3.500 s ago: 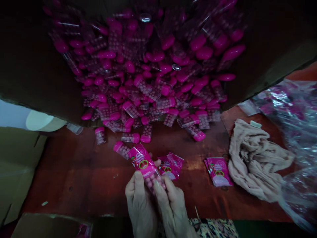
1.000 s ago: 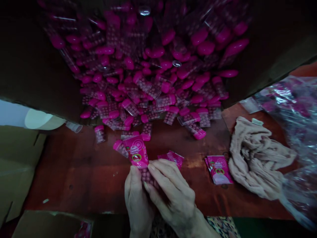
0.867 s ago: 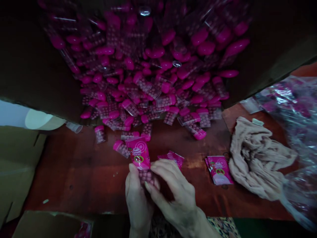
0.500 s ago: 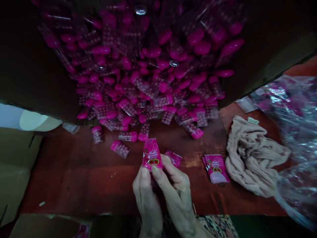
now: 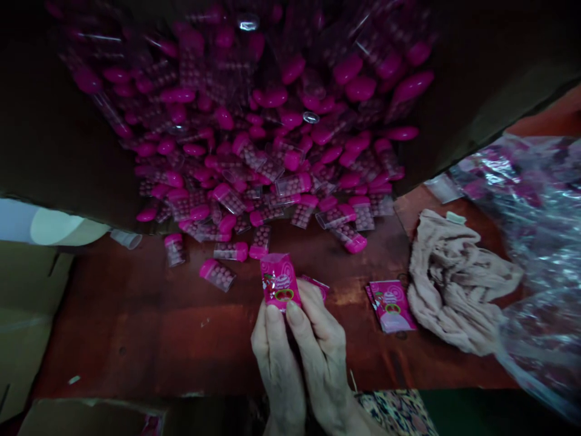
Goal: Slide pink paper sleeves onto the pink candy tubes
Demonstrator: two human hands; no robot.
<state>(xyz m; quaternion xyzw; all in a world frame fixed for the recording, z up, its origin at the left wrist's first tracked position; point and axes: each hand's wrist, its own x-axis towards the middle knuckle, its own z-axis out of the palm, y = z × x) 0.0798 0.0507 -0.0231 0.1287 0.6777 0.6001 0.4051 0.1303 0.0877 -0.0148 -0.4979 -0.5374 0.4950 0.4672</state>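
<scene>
Between my two hands a small pink printed packet is held upright above the red table. My left hand grips its lower left edge, thumb on the front. On its lower right edge my right hand pinches, thumb likewise in front; the fingers behind are hidden. Partly covered by my right hand, another pink packet shows just beyond it. To the right lies a small stack of the same packets. Several clear candy containers with pink caps, such as one container, lie just beyond my hands.
A large cardboard box opens toward me, its heap of pink-capped containers spilling onto the table. At right are a crumpled beige cloth and a clear plastic bag. Another cardboard box stands below the front edge.
The packet has turned to face me more squarely and looks flatter and fuller in view. Both thumbs have shifted slightly along its lower edge. The whole view has moved a little.
</scene>
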